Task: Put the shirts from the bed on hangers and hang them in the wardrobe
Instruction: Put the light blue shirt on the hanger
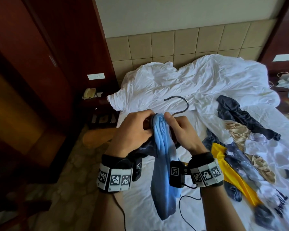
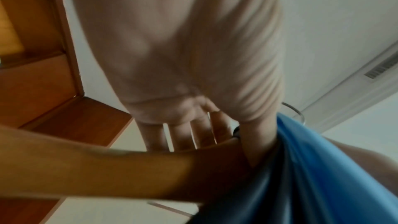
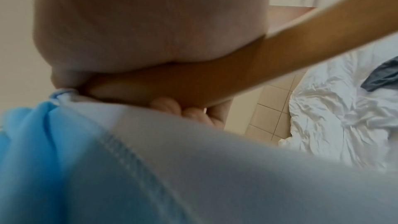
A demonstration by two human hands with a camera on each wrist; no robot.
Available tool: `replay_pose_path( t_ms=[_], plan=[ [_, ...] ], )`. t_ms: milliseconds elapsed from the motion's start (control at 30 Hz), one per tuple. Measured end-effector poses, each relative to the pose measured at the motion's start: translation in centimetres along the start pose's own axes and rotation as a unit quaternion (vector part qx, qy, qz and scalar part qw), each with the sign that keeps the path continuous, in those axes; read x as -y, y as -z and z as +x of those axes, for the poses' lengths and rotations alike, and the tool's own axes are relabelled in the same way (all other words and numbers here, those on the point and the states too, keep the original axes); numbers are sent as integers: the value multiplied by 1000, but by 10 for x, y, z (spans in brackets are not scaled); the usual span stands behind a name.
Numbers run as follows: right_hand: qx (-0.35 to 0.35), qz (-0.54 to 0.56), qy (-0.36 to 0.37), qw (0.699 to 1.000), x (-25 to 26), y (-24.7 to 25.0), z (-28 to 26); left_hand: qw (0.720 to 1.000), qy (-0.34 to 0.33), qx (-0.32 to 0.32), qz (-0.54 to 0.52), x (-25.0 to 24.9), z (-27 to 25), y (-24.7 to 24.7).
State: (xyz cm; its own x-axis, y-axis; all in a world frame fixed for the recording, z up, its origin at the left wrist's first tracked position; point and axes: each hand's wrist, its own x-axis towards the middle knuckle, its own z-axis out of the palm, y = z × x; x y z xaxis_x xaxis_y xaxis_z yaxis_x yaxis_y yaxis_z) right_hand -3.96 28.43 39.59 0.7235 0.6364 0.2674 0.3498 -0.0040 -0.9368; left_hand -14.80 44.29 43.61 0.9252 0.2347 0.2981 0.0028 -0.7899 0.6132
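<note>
Taking the bed [image 1: 157, 205] as the landmark, the dark red wardrobe [image 1: 40, 47] stands off its left side, and a bedside shelf at the bed's head corner carries a beige telephone [image 1: 89, 93].

Over the bed's left edge the left hand [image 1: 132, 130] is raised, its fingers curled onto the bunched top of a light blue shirt [image 1: 163, 164]. In the left wrist view the thumb lies against the blue cloth while the other fingers reach past the wooden arm of the hanger [image 2: 107, 173]. The shirt hangs down between the two wrists, its lower end above the bed's sheet. Dark blue fabric shows beside the light blue under the left hand; whether it belongs to the same garment cannot be told.

The hanger's metal hook [image 1: 178, 104] rises just behind both hands, seen against the crumpled white duvet [image 1: 198, 84] at the bed's head.

The right hand [image 1: 182, 132] meets the left at the shirt's top, thumb raised, its fingers closed around the hanger's wooden arm with the cloth against them.

Further right on the bed lie more garments: a yellow one [image 1: 227, 167] nearest the right wrist, a patterned blue-and-white one [image 1: 250, 165], a beige satin one [image 1: 240, 132] and a dark navy one [image 1: 237, 114].
</note>
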Motion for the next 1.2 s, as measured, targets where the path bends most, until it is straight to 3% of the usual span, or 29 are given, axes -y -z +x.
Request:
replay_pose_path(
  t_ms=[133, 267, 467, 667, 833, 1000, 1200],
  plan=[
    [31, -11, 7, 999, 0, 8, -3, 998, -13, -42, -38, -3, -4, 6],
    [51, 17, -73, 996, -4, 16, -5, 995, -15, -85, -41, 4, -5, 16],
    [11, -26, -79, 997, -7, -9, 4, 999, -38, 0, -16, 2, -3, 12],
    [-10, -57, -43, 997, 12, -23, 1, 999, -24, -8, -34, -3, -9, 19],
    [-37, -56, -15, 998, 13, -28, 1, 998, -34, 5, 53, -8, -14, 19],
    [-109, 3, 47, 993, 15, -25, -1, 997, -56, -53, 17, -11, -17, 18],
    [-255, 75, 97, 959, 20, 10, -5, 987, -49, -149, -19, -4, -19, 25]
  ],
)
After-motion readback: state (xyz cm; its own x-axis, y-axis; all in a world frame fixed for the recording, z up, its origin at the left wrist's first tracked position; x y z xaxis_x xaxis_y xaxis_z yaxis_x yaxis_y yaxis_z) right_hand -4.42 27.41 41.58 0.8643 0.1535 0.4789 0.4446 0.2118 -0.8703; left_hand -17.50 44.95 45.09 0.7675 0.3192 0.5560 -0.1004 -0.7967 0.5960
